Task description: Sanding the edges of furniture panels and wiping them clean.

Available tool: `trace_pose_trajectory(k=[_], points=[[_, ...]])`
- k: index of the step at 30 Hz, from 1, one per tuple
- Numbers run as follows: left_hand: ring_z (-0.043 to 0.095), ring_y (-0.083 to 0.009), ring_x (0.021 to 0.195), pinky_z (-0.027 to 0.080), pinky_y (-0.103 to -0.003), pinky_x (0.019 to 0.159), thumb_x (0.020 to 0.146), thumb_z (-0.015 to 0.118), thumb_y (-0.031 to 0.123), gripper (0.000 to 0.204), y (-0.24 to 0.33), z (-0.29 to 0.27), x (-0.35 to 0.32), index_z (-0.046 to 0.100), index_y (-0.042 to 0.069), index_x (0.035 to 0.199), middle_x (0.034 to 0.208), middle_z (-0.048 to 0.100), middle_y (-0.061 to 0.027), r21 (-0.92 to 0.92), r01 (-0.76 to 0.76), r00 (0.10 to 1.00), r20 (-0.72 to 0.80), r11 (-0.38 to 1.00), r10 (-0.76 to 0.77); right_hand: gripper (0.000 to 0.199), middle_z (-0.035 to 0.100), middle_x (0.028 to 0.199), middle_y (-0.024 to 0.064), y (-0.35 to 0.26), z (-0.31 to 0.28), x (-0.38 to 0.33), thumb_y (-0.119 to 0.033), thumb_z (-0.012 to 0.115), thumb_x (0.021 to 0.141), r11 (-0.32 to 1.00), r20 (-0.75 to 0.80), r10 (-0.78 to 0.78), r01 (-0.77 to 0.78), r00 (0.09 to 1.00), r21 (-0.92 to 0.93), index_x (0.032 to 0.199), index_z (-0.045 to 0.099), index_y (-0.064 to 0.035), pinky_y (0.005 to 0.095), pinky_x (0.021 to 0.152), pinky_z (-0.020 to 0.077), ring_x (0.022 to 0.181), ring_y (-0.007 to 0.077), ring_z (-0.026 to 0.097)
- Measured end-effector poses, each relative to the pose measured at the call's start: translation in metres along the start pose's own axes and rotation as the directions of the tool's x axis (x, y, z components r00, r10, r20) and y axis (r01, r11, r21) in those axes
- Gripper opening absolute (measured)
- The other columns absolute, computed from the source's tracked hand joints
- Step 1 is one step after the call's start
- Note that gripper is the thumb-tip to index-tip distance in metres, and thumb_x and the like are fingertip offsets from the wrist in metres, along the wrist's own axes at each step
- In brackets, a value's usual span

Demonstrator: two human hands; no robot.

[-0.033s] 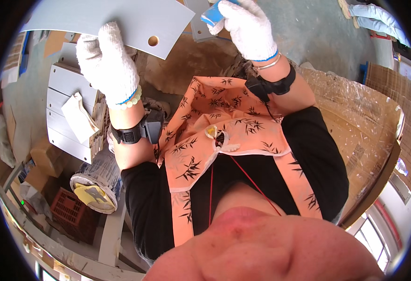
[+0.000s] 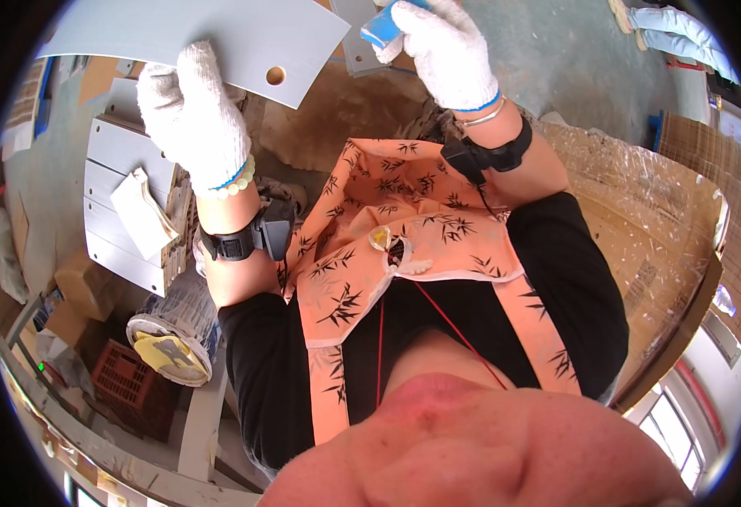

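Observation:
A large light-grey panel [image 2: 244,38] with a round hole near its corner reaches across the far left of the view. Its near edge is pinched by my left hand [image 2: 193,122], in a white knit glove, thumb over the top face; the fingers underneath are partly hidden. In my right hand [image 2: 451,55], also gloved in white, is a blue block-like piece [image 2: 383,28], gripped just off the panel's right corner. The glove covers much of that piece, so its exact kind is unclear.
Beside my left forearm stands a stack of grey panels [image 2: 125,237] with folded pale sheets [image 2: 142,211] on top. A plastic-wrapped bucket [image 2: 172,342] and a red-brown crate [image 2: 132,380] sit nearer. Cardboard [image 2: 632,211] lies at right; another person's legs [image 2: 683,34] show far right.

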State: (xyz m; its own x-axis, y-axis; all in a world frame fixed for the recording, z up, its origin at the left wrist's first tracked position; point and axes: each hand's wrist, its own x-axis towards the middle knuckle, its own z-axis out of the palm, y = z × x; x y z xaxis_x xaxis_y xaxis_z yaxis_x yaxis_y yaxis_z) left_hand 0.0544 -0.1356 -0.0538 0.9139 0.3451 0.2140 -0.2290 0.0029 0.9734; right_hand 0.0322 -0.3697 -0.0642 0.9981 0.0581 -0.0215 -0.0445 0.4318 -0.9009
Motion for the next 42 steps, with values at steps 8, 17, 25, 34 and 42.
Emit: trace_pose_trajectory(k=[8, 17, 25, 34, 42], points=[[0.064, -0.0147, 0.087, 0.053, -0.027, 0.078, 0.091, 0.063, 0.007, 0.022, 0.000, 0.002, -0.002, 0.065, -0.001, 0.112, 0.102, 0.068, -0.0083, 0.009, 0.025, 1.000, -0.003, 1.000, -0.025, 0.017, 0.064, 0.083, 0.0020, -0.004, 0.004, -0.002, -0.009, 0.056, 0.099, 0.984, -0.066, -0.006, -0.006, 0.998, -0.179, 0.115, 0.060, -0.0035, 0.0225, 0.064, 0.0497, 0.068, 0.0090, 0.061], [0.063, -0.0135, 0.085, 0.052, -0.027, 0.076, 0.091, 0.064, 0.007, 0.019, -0.003, 0.001, -0.002, 0.066, -0.001, 0.108, 0.098, 0.069, -0.0077, -0.010, -0.021, 1.000, 0.014, 1.000, 0.021, 0.016, 0.064, 0.083, 0.0010, -0.005, 0.004, -0.002, -0.010, 0.058, 0.098, 0.973, -0.056, 0.004, -0.017, 0.998, -0.231, 0.113, 0.061, -0.0050, 0.0221, 0.065, 0.0496, 0.067, 0.0084, 0.060], [0.054, -0.0068, 0.069, 0.046, -0.023, 0.062, 0.092, 0.069, 0.012, 0.011, -0.002, 0.004, -0.001, 0.061, 0.004, 0.089, 0.082, 0.064, -0.0020, -0.010, -0.062, 0.998, -0.018, 0.998, 0.062, 0.015, 0.063, 0.086, 0.0006, -0.003, 0.006, -0.002, -0.010, 0.060, 0.098, 0.963, -0.087, 0.032, -0.054, 0.996, -0.264, 0.112, 0.061, -0.0053, 0.0218, 0.065, 0.0496, 0.068, 0.0080, 0.060], [0.065, -0.0162, 0.089, 0.056, -0.029, 0.073, 0.092, 0.062, 0.008, 0.019, -0.016, -0.006, 0.005, 0.065, 0.000, 0.110, 0.102, 0.068, -0.0095, 0.053, -0.097, 0.995, 0.014, 0.994, 0.096, 0.015, 0.064, 0.088, 0.0015, -0.004, 0.006, -0.003, -0.011, 0.060, 0.098, 0.938, -0.052, -0.021, 0.001, 0.998, -0.347, 0.112, 0.060, -0.0045, 0.0222, 0.067, 0.0500, 0.070, 0.0081, 0.061], [0.065, -0.0178, 0.089, 0.059, -0.031, 0.072, 0.092, 0.061, 0.010, 0.020, -0.019, -0.008, 0.006, 0.064, 0.001, 0.110, 0.103, 0.066, -0.0104, 0.052, -0.035, 0.999, 0.031, 0.998, 0.033, 0.017, 0.064, 0.089, 0.0022, -0.006, 0.007, -0.005, -0.011, 0.060, 0.099, 0.935, -0.027, -0.067, 0.053, 0.997, -0.350, 0.114, 0.059, -0.0044, 0.0226, 0.067, 0.0504, 0.072, 0.0083, 0.061]])
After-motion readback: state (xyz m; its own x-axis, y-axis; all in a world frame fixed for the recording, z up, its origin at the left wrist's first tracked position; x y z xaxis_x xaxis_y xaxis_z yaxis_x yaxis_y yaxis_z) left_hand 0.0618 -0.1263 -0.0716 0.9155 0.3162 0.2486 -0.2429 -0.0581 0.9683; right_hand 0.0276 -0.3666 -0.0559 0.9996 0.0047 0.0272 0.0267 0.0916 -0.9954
